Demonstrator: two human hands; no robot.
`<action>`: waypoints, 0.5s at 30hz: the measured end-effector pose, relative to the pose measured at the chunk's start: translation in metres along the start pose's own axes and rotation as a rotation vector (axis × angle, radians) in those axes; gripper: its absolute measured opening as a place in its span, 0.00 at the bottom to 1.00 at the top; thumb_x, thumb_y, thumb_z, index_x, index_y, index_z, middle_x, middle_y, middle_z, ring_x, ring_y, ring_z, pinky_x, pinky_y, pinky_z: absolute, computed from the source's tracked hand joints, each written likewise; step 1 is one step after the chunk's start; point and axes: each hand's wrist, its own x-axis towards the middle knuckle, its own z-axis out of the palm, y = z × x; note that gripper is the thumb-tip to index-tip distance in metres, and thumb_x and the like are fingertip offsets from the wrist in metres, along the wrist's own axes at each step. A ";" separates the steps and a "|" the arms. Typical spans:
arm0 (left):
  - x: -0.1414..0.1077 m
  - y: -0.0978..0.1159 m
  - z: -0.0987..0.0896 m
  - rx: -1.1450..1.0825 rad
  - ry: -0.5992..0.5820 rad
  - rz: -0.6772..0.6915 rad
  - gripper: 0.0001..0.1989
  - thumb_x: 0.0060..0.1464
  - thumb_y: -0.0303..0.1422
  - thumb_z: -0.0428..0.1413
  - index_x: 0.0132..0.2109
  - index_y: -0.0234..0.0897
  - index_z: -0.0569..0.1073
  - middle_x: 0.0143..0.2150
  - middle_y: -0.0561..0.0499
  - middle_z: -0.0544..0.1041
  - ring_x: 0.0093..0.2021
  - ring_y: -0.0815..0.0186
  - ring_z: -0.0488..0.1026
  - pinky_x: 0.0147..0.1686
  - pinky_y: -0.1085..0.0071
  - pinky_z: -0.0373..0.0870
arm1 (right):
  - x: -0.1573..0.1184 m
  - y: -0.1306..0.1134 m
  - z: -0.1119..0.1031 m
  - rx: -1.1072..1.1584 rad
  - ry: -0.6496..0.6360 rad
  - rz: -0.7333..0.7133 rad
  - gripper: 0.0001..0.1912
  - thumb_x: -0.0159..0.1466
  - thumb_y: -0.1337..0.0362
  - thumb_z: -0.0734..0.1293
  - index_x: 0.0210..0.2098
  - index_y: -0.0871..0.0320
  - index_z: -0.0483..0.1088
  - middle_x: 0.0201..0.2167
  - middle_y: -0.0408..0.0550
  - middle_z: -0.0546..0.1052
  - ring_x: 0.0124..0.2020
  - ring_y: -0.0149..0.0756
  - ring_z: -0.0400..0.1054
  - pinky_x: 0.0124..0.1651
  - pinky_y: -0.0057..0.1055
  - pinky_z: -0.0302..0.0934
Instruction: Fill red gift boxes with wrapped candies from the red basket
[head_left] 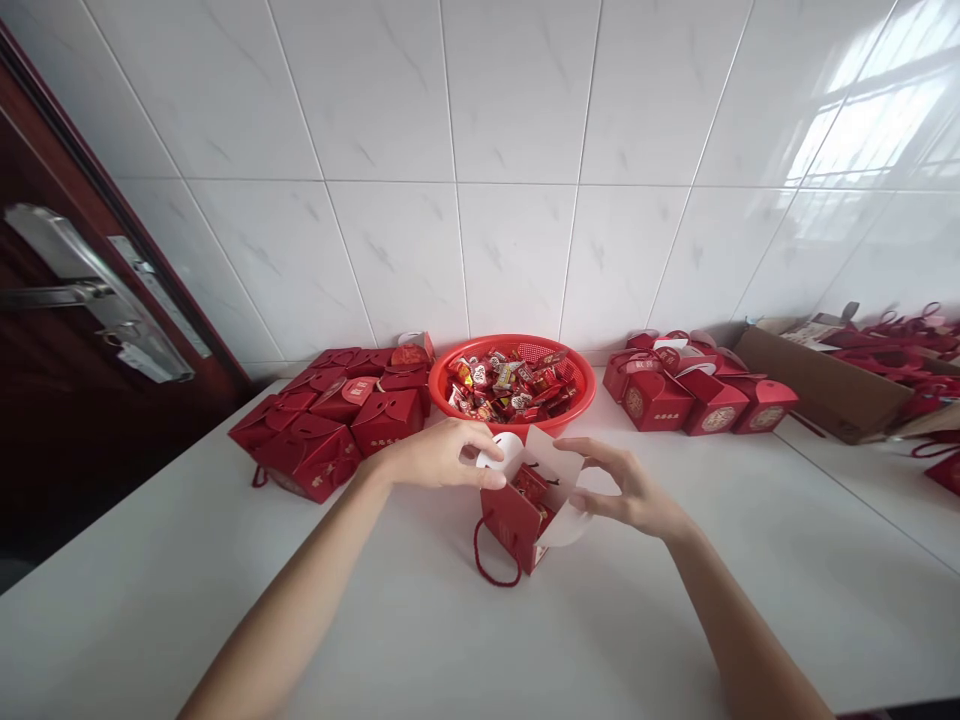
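Observation:
A red paper candy box [510, 525] stands on the white table with its white-lined flaps spread apart at the top. Inside it lie red-wrapped candies [531, 485], and a red cord handle [496, 580] droops from its near side. My left hand [446, 455] pinches the rounded left flap between thumb and fingers. On the other side, my right hand [626, 488] has its thumb and fingers at the right flaps, holding them. Just behind the box is a red plastic basket [585, 385] with many wrapped candies.
Closed red boxes [311, 455] are grouped at the left of the table. More red boxes [660, 400] stand at the right, beside a cardboard carton [825, 385] with red boxes and cords. A tiled wall [517, 240] runs behind; a door handle [56, 295] is at far left.

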 end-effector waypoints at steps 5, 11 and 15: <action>-0.002 -0.004 0.029 0.003 0.177 -0.005 0.12 0.58 0.42 0.57 0.39 0.41 0.80 0.46 0.49 0.74 0.44 0.62 0.74 0.44 0.69 0.69 | -0.005 0.002 0.004 0.026 -0.002 -0.011 0.28 0.61 0.56 0.72 0.60 0.45 0.68 0.59 0.50 0.73 0.56 0.47 0.69 0.56 0.47 0.66; -0.008 -0.009 0.063 0.006 0.364 0.031 0.11 0.61 0.36 0.54 0.47 0.43 0.79 0.48 0.48 0.75 0.43 0.62 0.77 0.43 0.69 0.73 | -0.004 0.000 0.018 0.105 0.031 -0.095 0.27 0.63 0.55 0.71 0.61 0.45 0.66 0.57 0.50 0.74 0.56 0.47 0.70 0.57 0.48 0.65; -0.011 -0.014 0.075 -0.035 0.478 0.082 0.20 0.61 0.34 0.54 0.60 0.45 0.70 0.58 0.48 0.74 0.57 0.59 0.73 0.55 0.64 0.71 | -0.004 -0.003 0.028 0.089 -0.002 -0.082 0.22 0.66 0.53 0.67 0.59 0.48 0.68 0.50 0.51 0.79 0.52 0.46 0.72 0.55 0.47 0.65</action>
